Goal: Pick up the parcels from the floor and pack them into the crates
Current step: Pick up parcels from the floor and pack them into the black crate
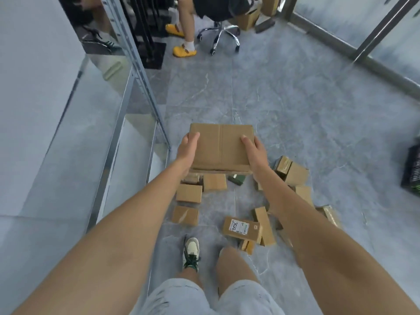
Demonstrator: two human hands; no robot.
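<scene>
While the flat cardboard parcel (221, 147) rides out front between both hands, the risk is a slip: left hand (188, 147) and right hand (255, 152) only clamp its side edges, thumbs on top, fingers hidden beneath. Plain brown, centre-seamed, it hangs above the scattered parcels (189, 193); the dark crate (412, 169) sits far right.

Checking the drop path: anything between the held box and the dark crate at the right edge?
Nothing visible does. Both hands, left hand and right hand, hold the cardboard box above the floor. The loose parcels lie low beneath that line; toward the dark crate only bare floor shows.
</scene>
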